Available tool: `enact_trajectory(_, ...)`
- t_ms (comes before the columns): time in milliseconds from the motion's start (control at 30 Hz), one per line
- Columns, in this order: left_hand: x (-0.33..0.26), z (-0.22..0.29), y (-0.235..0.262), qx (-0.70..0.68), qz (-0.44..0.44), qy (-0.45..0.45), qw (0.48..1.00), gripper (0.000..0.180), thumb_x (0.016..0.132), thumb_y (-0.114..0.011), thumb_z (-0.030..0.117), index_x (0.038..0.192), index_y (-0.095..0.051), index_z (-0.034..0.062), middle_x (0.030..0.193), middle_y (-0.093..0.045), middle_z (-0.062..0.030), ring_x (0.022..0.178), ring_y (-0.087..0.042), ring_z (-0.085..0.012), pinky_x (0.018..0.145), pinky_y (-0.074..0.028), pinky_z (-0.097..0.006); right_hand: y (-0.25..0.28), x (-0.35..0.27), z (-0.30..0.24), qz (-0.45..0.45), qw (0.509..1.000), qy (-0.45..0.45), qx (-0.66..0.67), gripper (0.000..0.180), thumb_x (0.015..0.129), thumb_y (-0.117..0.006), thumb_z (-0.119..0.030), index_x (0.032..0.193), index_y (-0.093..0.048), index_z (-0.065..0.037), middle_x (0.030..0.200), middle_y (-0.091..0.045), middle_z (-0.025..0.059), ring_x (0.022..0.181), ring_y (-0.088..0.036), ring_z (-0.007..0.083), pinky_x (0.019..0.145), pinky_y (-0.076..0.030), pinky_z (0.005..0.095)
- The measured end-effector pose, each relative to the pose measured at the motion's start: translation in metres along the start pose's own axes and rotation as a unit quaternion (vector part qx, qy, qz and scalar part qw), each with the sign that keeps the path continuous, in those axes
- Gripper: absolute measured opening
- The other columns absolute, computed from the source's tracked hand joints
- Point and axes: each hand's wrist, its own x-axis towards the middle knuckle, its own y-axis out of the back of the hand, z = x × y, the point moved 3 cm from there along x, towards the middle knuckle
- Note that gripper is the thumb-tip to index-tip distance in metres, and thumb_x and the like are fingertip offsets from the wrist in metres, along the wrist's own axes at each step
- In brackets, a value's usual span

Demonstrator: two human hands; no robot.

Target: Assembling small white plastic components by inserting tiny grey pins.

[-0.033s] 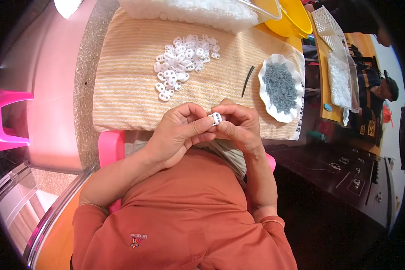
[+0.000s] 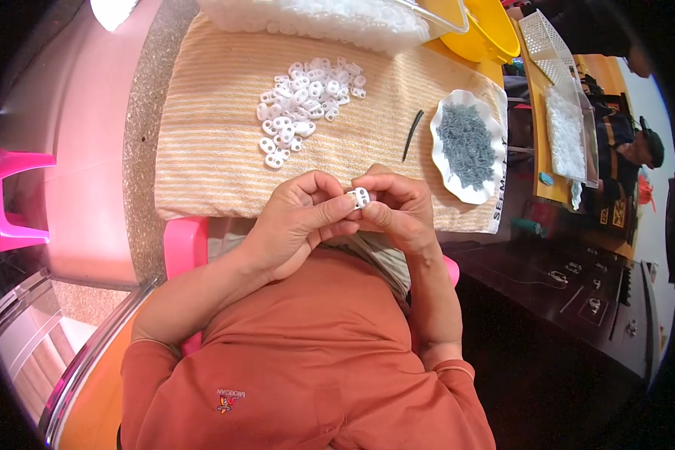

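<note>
Nothing has shifted between the earlier frame and this one: both hands sit in the same pose over the near edge of the striped cloth [image 2: 202, 165], and the small white plastic piece [image 2: 360, 197] stays between them. It is held just above the person's lap, in front of the orange shirt, with the left hand [image 2: 300, 217] pinching it from the left between thumb and forefinger and the right hand [image 2: 397, 206] closed on it from the right, fingertips of both hands meeting around it. The piece looks like the ones in the loose white pile [image 2: 304, 105] further out on the cloth: a short, rounded two-hole part. Its long axis appears to run roughly up and down in the view, tilted slightly, with a flat face turned up toward the camera; so little of it shows between the fingers that I cannot tell which end is which. The main risk, as I judge it, is the piece slipping out of so shallow a pinch; it is small and smooth, and would fall into the lap or past the cloth's edge. A second risk is a sleeve or wrist brushing the white scalloped dish [image 2: 469, 97] of grey bits [image 2: 465, 142], or the thin dark tool [image 2: 412, 135] beside it.
</note>
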Motion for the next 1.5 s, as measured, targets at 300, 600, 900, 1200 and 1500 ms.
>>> enact_trajectory(300, -0.003, -0.005, -0.003, 0.006, -0.038, -0.035, 0.999, 0.01, 0.089, -0.065, 0.009, 0.091, -0.055, 0.0056, 0.091, -0.064, -0.0047, 0.082, -0.063, -0.0115, 0.074, -0.056, -0.024, -0.005, -0.002, -0.006, -0.003, 0.991, 0.084, -0.105, 0.028, 0.079, -0.074, -0.003, 0.105, -0.067, 0.003, 0.085, -0.059, 0.0052, 0.073, -0.053, 0.0089, 0.065, -0.041, 0.0196)
enact_trajectory(600, -0.006, -0.008, -0.004, 0.04, -0.063, -0.069, 0.995, 0.01, 0.09, -0.065, 0.009, 0.089, -0.055, 0.0048, 0.086, -0.063, -0.005, 0.078, -0.063, -0.0123, 0.071, -0.054, -0.024, -0.017, -0.008, -0.011, -0.019, 0.992, 0.096, -0.084, 0.025, 0.08, -0.072, -0.001, 0.104, -0.066, 0.004, 0.087, -0.06, 0.0064, 0.076, -0.056, 0.0097, 0.064, -0.044, 0.0201)
enact_trajectory(900, -0.005, -0.005, -0.01, 0.039, -0.056, -0.058, 0.996, 0.011, 0.089, -0.065, 0.011, 0.091, -0.056, 0.0049, 0.091, -0.064, -0.0053, 0.082, -0.063, -0.0135, 0.077, -0.055, -0.028, -0.007, -0.007, -0.009, -0.031, 0.99, 0.064, -0.122, 0.019, 0.085, -0.069, -0.005, 0.1, -0.062, 0.004, 0.093, -0.054, 0.0034, 0.085, -0.053, 0.0087, 0.073, -0.046, 0.022)
enact_trajectory(1200, -0.003, -0.002, -0.005, 0.038, -0.023, -0.043, 0.998, 0.009, 0.091, -0.062, 0.012, 0.092, -0.058, 0.0042, 0.096, -0.065, -0.0073, 0.083, -0.062, -0.0124, 0.078, -0.055, -0.028, 0.004, -0.005, -0.027, 0.051, 0.985, 0.034, -0.163, 0.011, 0.089, -0.063, -0.003, 0.097, -0.059, 0.003, 0.093, -0.062, 0.0073, 0.082, -0.064, 0.0134, 0.074, -0.054, 0.0256)
enact_trajectory(1500, -0.007, -0.005, -0.007, 0.053, -0.013, -0.031, 0.998, 0.009, 0.089, -0.064, 0.01, 0.092, -0.058, 0.0043, 0.1, -0.064, -0.0085, 0.08, -0.062, -0.0115, 0.075, -0.056, -0.027, 0.059, 0.009, -0.069, 0.134, 0.953, 0.057, -0.267, 0.017, 0.088, -0.064, -0.004, 0.102, -0.064, 0.004, 0.083, -0.067, 0.0077, 0.073, -0.064, 0.0128, 0.07, -0.054, 0.0262)
